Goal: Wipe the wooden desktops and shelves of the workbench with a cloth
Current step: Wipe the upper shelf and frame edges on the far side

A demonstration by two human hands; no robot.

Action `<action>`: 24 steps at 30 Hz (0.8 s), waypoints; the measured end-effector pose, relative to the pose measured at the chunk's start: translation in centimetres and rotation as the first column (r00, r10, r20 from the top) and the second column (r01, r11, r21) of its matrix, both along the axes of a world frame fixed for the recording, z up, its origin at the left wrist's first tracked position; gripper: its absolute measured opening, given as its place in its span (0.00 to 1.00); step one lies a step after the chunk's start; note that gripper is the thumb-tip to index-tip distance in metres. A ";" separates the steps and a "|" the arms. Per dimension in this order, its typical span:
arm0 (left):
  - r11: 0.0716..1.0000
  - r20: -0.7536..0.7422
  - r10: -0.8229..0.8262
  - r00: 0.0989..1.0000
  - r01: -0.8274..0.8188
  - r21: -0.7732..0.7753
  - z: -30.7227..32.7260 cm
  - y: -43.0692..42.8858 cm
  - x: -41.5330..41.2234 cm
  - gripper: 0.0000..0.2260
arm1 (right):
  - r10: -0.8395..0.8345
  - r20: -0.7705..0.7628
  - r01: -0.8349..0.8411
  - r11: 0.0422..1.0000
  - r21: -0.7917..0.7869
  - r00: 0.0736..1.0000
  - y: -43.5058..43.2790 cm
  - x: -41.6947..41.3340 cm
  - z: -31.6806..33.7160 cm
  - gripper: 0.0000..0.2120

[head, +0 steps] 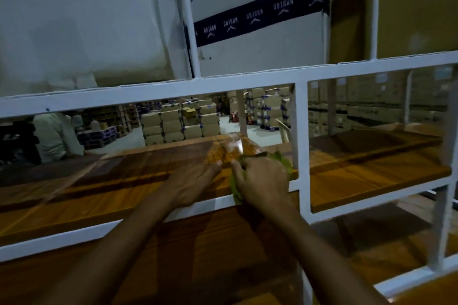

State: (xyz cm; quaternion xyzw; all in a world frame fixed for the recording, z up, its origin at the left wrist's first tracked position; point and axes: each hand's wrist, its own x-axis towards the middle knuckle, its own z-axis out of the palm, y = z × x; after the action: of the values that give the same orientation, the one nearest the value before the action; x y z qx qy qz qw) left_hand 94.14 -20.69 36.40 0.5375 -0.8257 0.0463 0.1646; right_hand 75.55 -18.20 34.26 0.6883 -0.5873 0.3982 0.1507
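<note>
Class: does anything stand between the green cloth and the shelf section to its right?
Yes: the frame's white upright stands just right of the cloth in the right hand, separating it from the right shelf section.

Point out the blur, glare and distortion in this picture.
Head view: motion blur smears the left hand, right hand and green cloth; a glare patch shines on the wooden shelf beyond the hands; the wide lens bows the white frame; the foreground desktop sits in shadow.
</note>
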 end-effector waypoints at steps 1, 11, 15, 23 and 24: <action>1.000 0.000 -0.009 1.000 0.009 -0.005 -0.2 -0.1 0.0 0.33 | -0.006 -0.056 0.016 0.982 0.189 0.998 -0.5 0.0 1.2 0.24; 0.998 -0.164 0.042 0.986 -0.032 0.063 0.9 3.9 -1.4 0.16 | 0.299 -0.102 -0.149 0.708 0.690 0.949 -2.0 -0.7 5.2 0.20; 0.998 -0.048 -0.027 0.998 0.030 0.049 1.3 4.1 -1.3 0.17 | 0.240 0.098 -0.240 0.685 0.688 0.966 -3.1 -0.7 5.9 0.12; 0.994 0.026 -0.110 0.994 0.109 0.023 0.8 2.7 -1.0 0.26 | 0.228 0.270 -0.353 0.640 0.682 0.935 -1.7 -0.3 7.9 0.18; 0.993 -0.004 -0.114 0.994 0.114 0.012 0.6 2.5 -1.0 0.25 | 0.230 0.334 -0.400 0.643 0.653 0.914 -3.4 -1.3 7.1 0.19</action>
State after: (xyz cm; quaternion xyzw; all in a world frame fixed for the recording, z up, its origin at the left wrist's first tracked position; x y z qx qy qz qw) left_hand 93.18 -18.19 37.03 0.4906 -0.8550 0.0313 0.1650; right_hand 74.22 -21.62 41.32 0.7361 -0.5775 0.2352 -0.2635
